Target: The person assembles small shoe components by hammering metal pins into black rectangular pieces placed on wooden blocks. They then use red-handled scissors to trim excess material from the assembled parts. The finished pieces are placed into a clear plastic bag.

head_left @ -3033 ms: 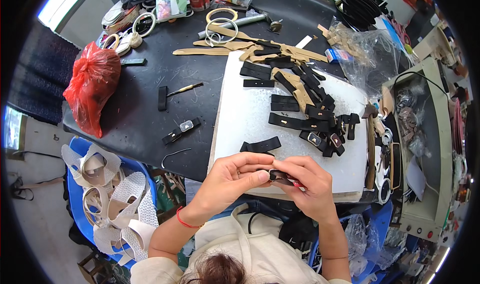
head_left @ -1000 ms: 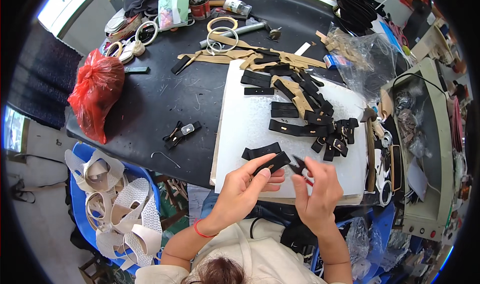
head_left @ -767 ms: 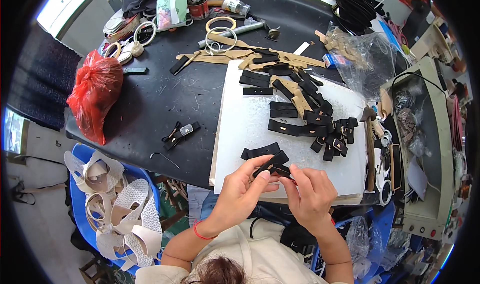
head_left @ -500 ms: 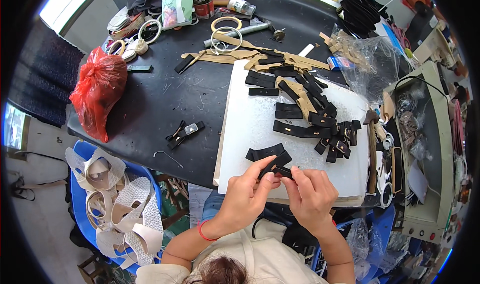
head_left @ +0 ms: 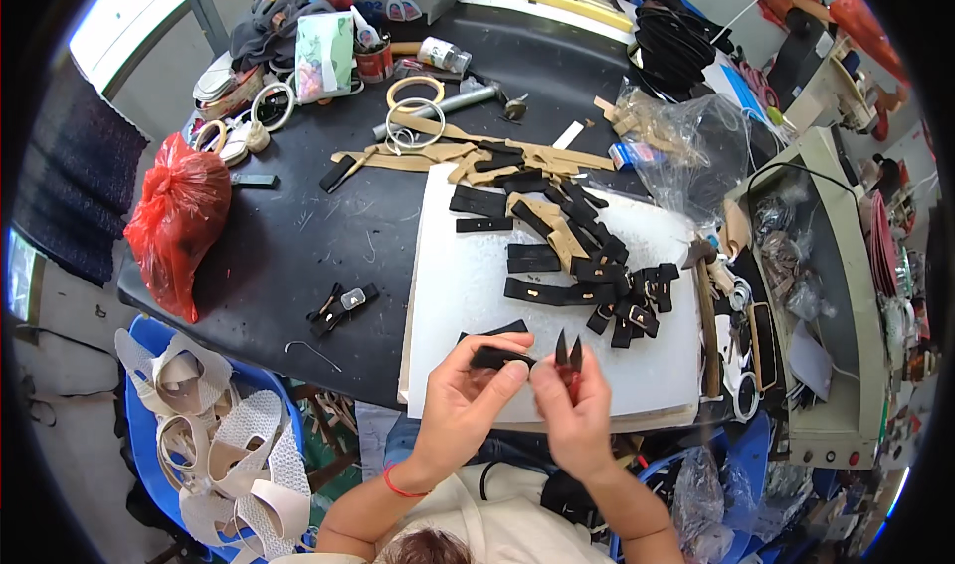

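Observation:
A black strap [head_left: 491, 357] is pinched between the thumb and fingers of my left hand [head_left: 460, 397], over the near edge of a white board [head_left: 438, 276]. Red-handled thread snips [head_left: 570, 351] sit in my right hand [head_left: 579, 423], their dark pointed blades upward and slightly apart. The tip of my right thumb meets the strap's right end, close to my left fingertips. Farther up the board lies a loose heap of black straps [head_left: 559, 293], some bearing small gold-coloured metal pieces, with tan straps [head_left: 563, 238] mixed in.
A hammer [head_left: 708, 315] lies along the board's right side. On the black tabletop [head_left: 298, 236] are a red plastic bag [head_left: 179, 221], a small black strap bundle [head_left: 343, 305] and rings [head_left: 416, 126]. A blue basket [head_left: 149, 435] of white shoe uppers stands lower left.
Red-handled snips now show in my right hand, which earlier pinched the strap with bare fingers. My left hand keeps the strap, now turned more level. The whole view has shifted.

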`<state>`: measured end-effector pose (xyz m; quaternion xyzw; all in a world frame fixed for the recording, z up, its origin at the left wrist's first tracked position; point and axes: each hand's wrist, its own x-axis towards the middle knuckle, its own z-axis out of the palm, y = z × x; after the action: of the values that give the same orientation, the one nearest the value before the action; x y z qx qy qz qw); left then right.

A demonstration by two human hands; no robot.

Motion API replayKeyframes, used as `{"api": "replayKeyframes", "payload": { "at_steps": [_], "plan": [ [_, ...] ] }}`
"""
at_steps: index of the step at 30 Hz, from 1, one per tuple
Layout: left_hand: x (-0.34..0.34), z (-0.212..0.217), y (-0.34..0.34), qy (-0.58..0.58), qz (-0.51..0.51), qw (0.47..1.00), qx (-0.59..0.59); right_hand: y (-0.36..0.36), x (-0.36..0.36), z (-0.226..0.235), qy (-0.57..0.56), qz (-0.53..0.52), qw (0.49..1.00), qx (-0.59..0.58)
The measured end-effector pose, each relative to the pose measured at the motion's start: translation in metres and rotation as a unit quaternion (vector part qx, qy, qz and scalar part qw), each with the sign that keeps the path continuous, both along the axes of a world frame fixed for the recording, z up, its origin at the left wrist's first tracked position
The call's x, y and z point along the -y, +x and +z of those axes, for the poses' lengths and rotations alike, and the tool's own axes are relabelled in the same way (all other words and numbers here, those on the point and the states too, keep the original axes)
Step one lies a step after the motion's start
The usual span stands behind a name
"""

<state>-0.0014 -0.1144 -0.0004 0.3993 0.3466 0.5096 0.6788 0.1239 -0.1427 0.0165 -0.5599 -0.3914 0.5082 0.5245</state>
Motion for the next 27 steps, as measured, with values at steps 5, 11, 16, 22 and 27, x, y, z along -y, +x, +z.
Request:
{"api": "replayKeyframes", "payload": {
  "at_steps": [5, 11, 16, 22, 27],
  "plan": [
    [-0.014, 0.017, -0.021, -0.111, -0.066, 0.992, 0.012, 0.017, 0.013, -0.006, 0.128, 0.082, 0.968, 0.201],
    [-0.008, 0.019, -0.029, -0.125, -0.140, 0.982, -0.031, 0.044, -0.015, 0.005, 0.364, 0.085, 0.709, 0.598],
    [-0.010, 0.019, -0.033, -0.142, -0.184, 0.970, -0.073, 0.045, -0.018, 0.004, 0.351, 0.122, 0.696, 0.614],
    [-0.003, 0.018, -0.029, -0.111, -0.155, 0.977, -0.092, 0.048, -0.006, -0.010, 0.269, 0.154, 0.740, 0.597],
    [-0.008, 0.015, -0.026, -0.148, -0.151, 0.975, -0.068, 0.042, -0.014, -0.002, 0.324, 0.115, 0.729, 0.592]
  ]
}}
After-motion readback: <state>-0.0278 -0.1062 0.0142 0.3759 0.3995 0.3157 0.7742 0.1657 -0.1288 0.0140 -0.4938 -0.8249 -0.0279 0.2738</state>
